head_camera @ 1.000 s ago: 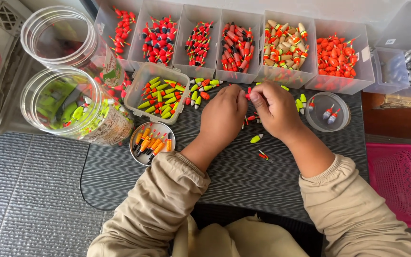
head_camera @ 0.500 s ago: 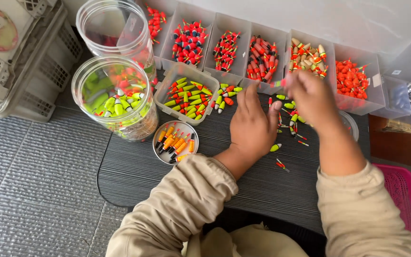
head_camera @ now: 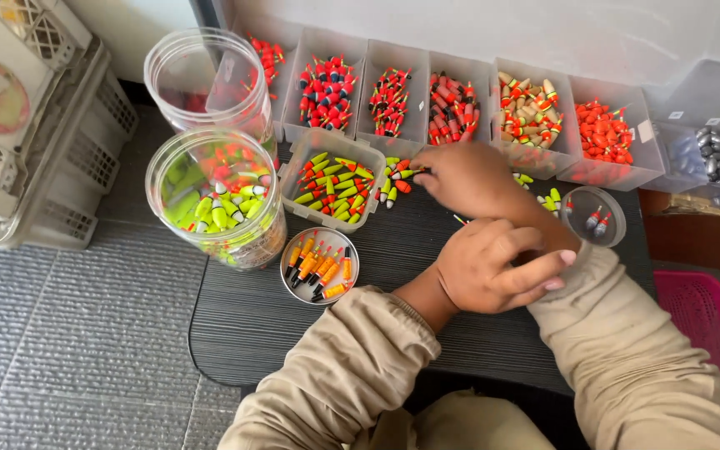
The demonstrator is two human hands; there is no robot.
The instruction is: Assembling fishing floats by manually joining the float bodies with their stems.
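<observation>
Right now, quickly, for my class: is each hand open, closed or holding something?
Left hand: fingers curled; contents cannot be told.
Right hand: fingers pinched on a loose float.

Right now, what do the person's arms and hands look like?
Both arms wear long, loose sleeves of beige cloth that end in ribbed, stretchy cuffs at the wrists; the left sleeve and the right sleeve match. The left hand and the right hand are bare, with no gloves, rings or watch showing. The nails are short and plain.
</observation>
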